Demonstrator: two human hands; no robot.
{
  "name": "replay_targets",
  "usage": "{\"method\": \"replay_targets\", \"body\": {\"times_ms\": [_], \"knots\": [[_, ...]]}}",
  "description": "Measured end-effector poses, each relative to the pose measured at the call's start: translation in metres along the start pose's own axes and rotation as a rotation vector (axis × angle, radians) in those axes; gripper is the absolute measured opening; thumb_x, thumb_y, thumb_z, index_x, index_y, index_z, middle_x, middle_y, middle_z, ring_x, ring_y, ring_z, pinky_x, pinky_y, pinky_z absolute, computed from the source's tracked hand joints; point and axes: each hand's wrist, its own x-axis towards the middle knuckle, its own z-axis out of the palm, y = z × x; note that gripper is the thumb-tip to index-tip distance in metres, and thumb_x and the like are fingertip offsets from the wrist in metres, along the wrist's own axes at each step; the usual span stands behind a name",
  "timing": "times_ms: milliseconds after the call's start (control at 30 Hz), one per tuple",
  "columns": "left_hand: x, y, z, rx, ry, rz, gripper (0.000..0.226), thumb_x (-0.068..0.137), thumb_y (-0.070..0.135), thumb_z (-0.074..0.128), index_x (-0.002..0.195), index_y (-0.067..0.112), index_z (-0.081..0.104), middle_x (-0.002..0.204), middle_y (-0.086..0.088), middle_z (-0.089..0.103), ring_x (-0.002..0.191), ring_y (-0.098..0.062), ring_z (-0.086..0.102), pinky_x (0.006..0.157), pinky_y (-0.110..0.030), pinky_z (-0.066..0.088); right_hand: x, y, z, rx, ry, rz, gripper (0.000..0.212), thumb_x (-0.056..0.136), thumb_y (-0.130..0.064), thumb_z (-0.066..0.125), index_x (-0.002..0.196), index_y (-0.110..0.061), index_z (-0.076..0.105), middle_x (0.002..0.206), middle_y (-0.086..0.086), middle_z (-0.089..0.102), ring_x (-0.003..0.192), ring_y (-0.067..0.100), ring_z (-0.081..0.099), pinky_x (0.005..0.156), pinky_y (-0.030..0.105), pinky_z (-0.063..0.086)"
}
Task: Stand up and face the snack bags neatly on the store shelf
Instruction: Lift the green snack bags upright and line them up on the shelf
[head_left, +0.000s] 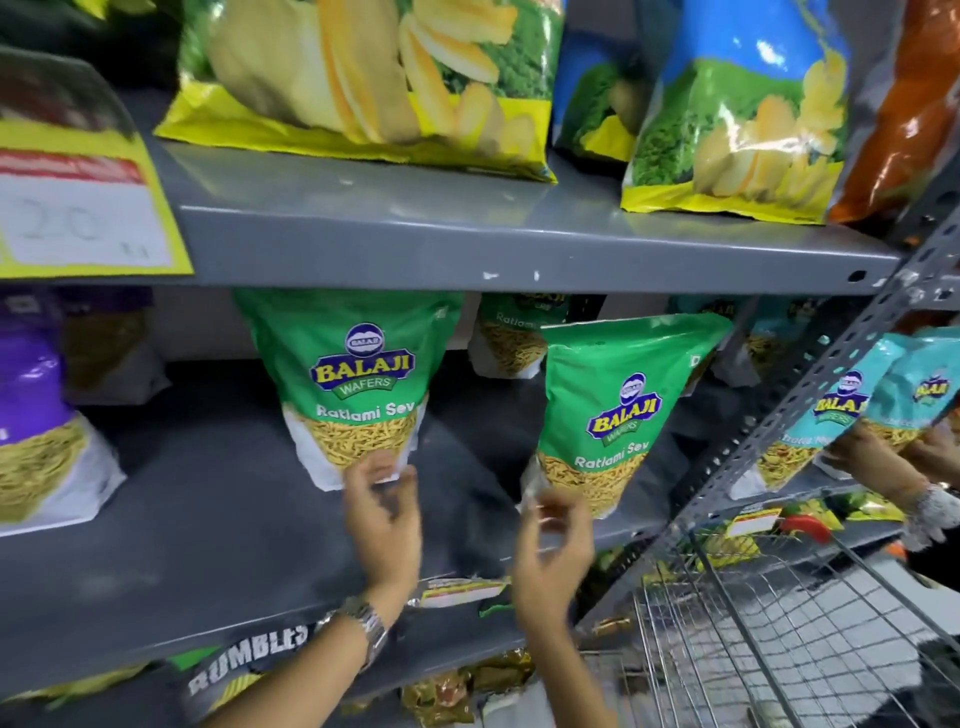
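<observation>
Two green Ratlami Sev bags stand on the grey middle shelf (208, 493). The left green bag (353, 374) is upright and faces front; my left hand (384, 514) reaches its bottom edge with fingers apart, touching or just short of it. The right green bag (618, 410) leans slightly to the right; my right hand (553, 540) pinches its lower left corner. A third green bag (511, 332) stands further back between them.
A purple bag (36, 415) stands at the left. Large yellow and blue chip bags (374, 78) fill the shelf above. Another person's hands (878, 462) hold teal bags (841, 410) on the neighbouring rack. A wire basket (753, 623) sits at the lower right.
</observation>
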Motion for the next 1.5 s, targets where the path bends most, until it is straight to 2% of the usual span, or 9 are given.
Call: {"method": "replay_targets", "body": {"times_ms": [100, 233, 333, 433, 733, 867, 1033, 1133, 1500], "knots": [[0.038, -0.005, -0.039, 0.063, 0.144, 0.021, 0.075, 0.074, 0.059, 0.066, 0.125, 0.008, 0.045, 0.116, -0.012, 0.043, 0.104, -0.018, 0.047, 0.093, -0.030, 0.044, -0.004, -0.019, 0.051, 0.078, -0.444, 0.110, 0.030, 0.086, -0.029, 0.059, 0.113, -0.033, 0.049, 0.107, -0.012, 0.058, 0.097, 0.000, 0.057, 0.083, 0.014, 0.045], [0.091, 0.000, -0.069, 0.188, -0.155, -0.067, 0.107, 0.062, 0.057, 0.072, 0.145, 0.009, 0.026, 0.149, -0.013, 0.033, 0.136, -0.019, 0.037, 0.116, -0.043, 0.030, 0.038, -0.032, 0.108, 0.297, -0.535, 0.498, 0.065, 0.086, 0.002, 0.059, 0.141, -0.010, 0.026, 0.143, 0.011, 0.037, 0.123, 0.016, 0.044, 0.104, 0.032, 0.040], [0.107, 0.006, -0.077, 0.214, -0.443, -0.095, 0.090, 0.061, 0.059, 0.075, 0.135, 0.021, 0.040, 0.139, -0.003, 0.053, 0.128, -0.019, 0.051, 0.110, -0.047, 0.039, 0.062, -0.036, 0.116, 0.362, -0.700, 0.569, 0.062, 0.082, 0.011, 0.056, 0.135, -0.010, 0.032, 0.129, 0.011, 0.048, 0.104, 0.013, 0.056, 0.080, 0.019, 0.053], [0.110, 0.005, -0.083, 0.250, -0.456, -0.101, 0.068, 0.072, 0.050, 0.075, 0.128, 0.025, 0.047, 0.128, 0.003, 0.063, 0.117, -0.014, 0.060, 0.104, -0.045, 0.046, 0.065, -0.036, 0.112, 0.244, -0.855, 0.508, 0.052, 0.077, 0.007, 0.063, 0.123, -0.010, 0.044, 0.124, 0.018, 0.056, 0.100, 0.017, 0.058, 0.064, 0.018, 0.053], [0.089, 0.005, -0.100, 0.273, -0.451, -0.094, 0.051, 0.074, 0.037, 0.076, 0.117, 0.042, 0.049, 0.114, 0.016, 0.067, 0.099, 0.012, 0.063, 0.073, -0.002, 0.048, 0.047, -0.031, 0.087, 0.251, -0.823, 0.446, 0.047, 0.079, 0.006, 0.065, 0.122, -0.005, 0.047, 0.118, 0.011, 0.057, 0.118, 0.029, 0.053, 0.086, 0.032, 0.051], [0.085, -0.001, -0.104, 0.280, -0.464, -0.125, 0.054, 0.075, 0.034, 0.077, 0.122, 0.034, 0.050, 0.110, 0.017, 0.067, 0.094, 0.019, 0.061, 0.069, 0.000, 0.047, 0.041, -0.027, 0.080, 0.219, -0.839, 0.442, 0.044, 0.079, 0.005, 0.066, 0.117, -0.010, 0.048, 0.117, 0.011, 0.058, 0.119, 0.030, 0.053, 0.089, 0.032, 0.053], [0.046, 0.024, -0.114, 0.272, -0.495, -0.123, 0.058, 0.076, 0.029, 0.077, 0.127, 0.023, 0.050, 0.115, 0.007, 0.068, 0.104, 0.001, 0.063, 0.074, -0.004, 0.050, 0.023, -0.052, 0.037, 0.201, -0.837, 0.424, 0.043, 0.080, 0.004, 0.066, 0.116, -0.010, 0.047, 0.110, 0.003, 0.060, 0.110, 0.022, 0.056, 0.079, 0.017, 0.055], [0.037, 0.025, -0.115, 0.272, -0.461, -0.117, 0.057, 0.076, 0.027, 0.077, 0.126, 0.022, 0.051, 0.109, 0.012, 0.067, 0.093, 0.015, 0.062, 0.071, 0.000, 0.047, 0.021, -0.052, 0.034, 0.181, -0.852, 0.431, 0.044, 0.080, 0.003, 0.066, 0.118, -0.008, 0.047, 0.115, 0.008, 0.059, 0.110, 0.022, 0.056, 0.079, 0.014, 0.053], [0.024, 0.026, -0.121, 0.284, -0.471, -0.125, 0.052, 0.071, 0.034, 0.077, 0.116, 0.035, 0.052, 0.104, 0.014, 0.069, 0.095, 0.015, 0.063, 0.074, -0.003, 0.049, 0.007, -0.051, 0.019, 0.129, -0.823, 0.413, 0.045, 0.080, -0.005, 0.070, 0.120, -0.011, 0.050, 0.125, 0.013, 0.060, 0.119, 0.027, 0.054, 0.096, 0.033, 0.047]]}}
